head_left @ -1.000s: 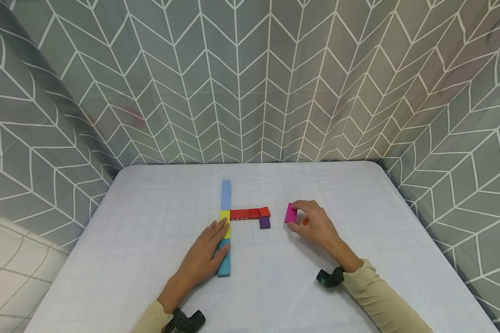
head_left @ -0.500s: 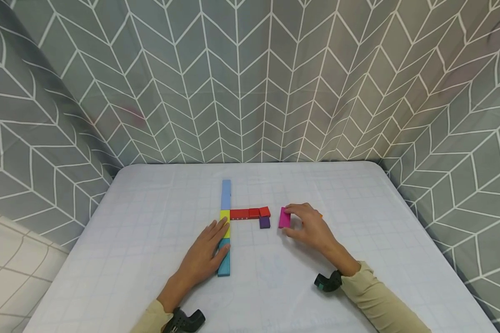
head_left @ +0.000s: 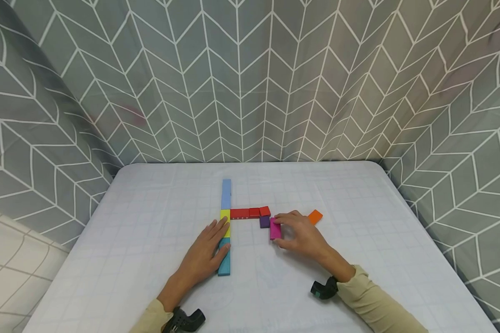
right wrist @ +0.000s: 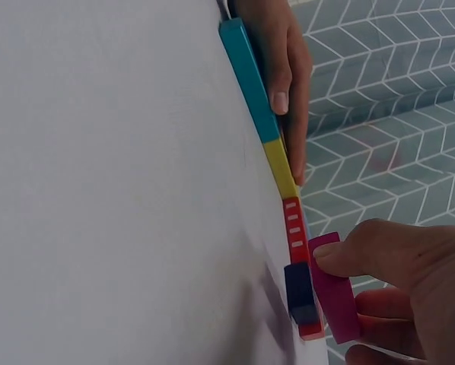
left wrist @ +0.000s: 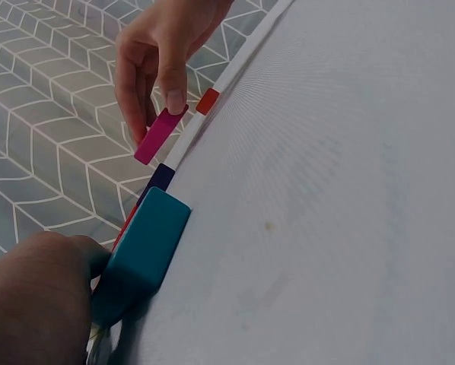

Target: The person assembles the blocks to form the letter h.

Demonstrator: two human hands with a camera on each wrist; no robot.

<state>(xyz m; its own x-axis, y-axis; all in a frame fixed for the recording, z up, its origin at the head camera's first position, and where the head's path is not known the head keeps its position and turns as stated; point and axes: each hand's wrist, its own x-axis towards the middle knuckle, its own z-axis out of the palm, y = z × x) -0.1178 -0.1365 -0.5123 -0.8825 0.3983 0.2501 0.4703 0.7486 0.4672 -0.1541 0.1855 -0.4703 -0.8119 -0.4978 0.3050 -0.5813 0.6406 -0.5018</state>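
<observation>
My right hand (head_left: 303, 235) pinches a magenta block (head_left: 274, 232) by its ends between thumb and fingers. In the left wrist view, that block is raised off the table. Just left of it lies a small dark purple block (head_left: 264, 222), below the right end of a row of red blocks (head_left: 240, 214). My left hand (head_left: 201, 255) rests with extended fingers on a column where a yellow block (head_left: 225, 214) meets a teal block (head_left: 224, 267). The fingers hide part of both. A light blue block (head_left: 226, 194) forms the column's far end.
An orange block (head_left: 315, 216) lies apart, just beyond my right hand. White cloth covers the table (head_left: 150, 208). A grey chevron-patterned curtain (head_left: 250, 92) hangs behind it and along both sides. Each wrist carries a black camera (head_left: 326, 287).
My right hand has moved left and slightly nearer with the magenta block, close to the purple block. This uncovers the orange block. My left hand stays in place.
</observation>
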